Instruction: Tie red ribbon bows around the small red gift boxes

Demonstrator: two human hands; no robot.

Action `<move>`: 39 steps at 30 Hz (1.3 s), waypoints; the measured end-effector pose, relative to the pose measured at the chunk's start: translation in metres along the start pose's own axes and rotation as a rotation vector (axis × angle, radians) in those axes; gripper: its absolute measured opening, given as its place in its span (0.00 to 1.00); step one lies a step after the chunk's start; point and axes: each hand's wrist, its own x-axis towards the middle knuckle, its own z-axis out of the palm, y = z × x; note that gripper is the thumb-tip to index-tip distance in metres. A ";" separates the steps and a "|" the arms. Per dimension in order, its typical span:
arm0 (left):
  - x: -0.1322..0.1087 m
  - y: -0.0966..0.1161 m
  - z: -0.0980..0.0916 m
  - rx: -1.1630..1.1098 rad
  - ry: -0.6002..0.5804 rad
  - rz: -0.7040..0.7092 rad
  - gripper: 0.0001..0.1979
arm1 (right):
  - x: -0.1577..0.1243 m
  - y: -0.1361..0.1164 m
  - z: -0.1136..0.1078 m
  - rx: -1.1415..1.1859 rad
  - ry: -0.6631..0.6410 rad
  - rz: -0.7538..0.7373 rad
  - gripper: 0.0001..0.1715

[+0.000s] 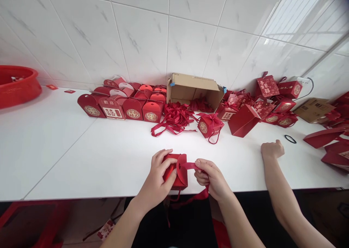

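Close to the table's front edge sits a small red gift box (181, 181) with a rounded flap at its top. My left hand (160, 173) grips it from the left, fingers over the top and thumb near the flap. A red ribbon (190, 165) runs from the hole in the flap to my right hand (208, 175), which pinches it between thumb and fingers. The ribbon's loose length hangs below that hand, over the table edge. Behind my hands lie a heap of red ribbons (178, 115) and a gift box with a ribbon bow (209, 126).
Rows of red boxes (133, 112) stand at the back left, beside an open cardboard carton (195, 82). More red boxes (244, 121) are piled to the right. A co-worker's fist (272, 150) rests on the table near a black band (290, 139). A red basin (19, 88) stands far left.
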 end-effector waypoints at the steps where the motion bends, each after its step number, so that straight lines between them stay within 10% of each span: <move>1: 0.000 0.000 0.000 0.003 -0.002 -0.004 0.10 | 0.000 0.000 0.000 -0.004 -0.001 0.006 0.21; 12: 0.001 0.002 0.002 0.014 0.013 -0.011 0.06 | 0.002 0.004 0.009 -0.161 -0.011 0.018 0.22; 22: 0.006 0.013 -0.019 -0.226 -0.094 -0.133 0.10 | 0.003 -0.011 -0.007 -0.889 0.112 -0.369 0.13; 30: 0.025 0.045 -0.044 -0.283 0.017 0.013 0.09 | 0.009 -0.038 0.043 -0.618 -0.304 -0.391 0.13; 39: -0.026 0.016 -0.034 0.164 0.130 -0.024 0.11 | -0.026 -0.074 0.043 -0.323 -0.117 -0.648 0.04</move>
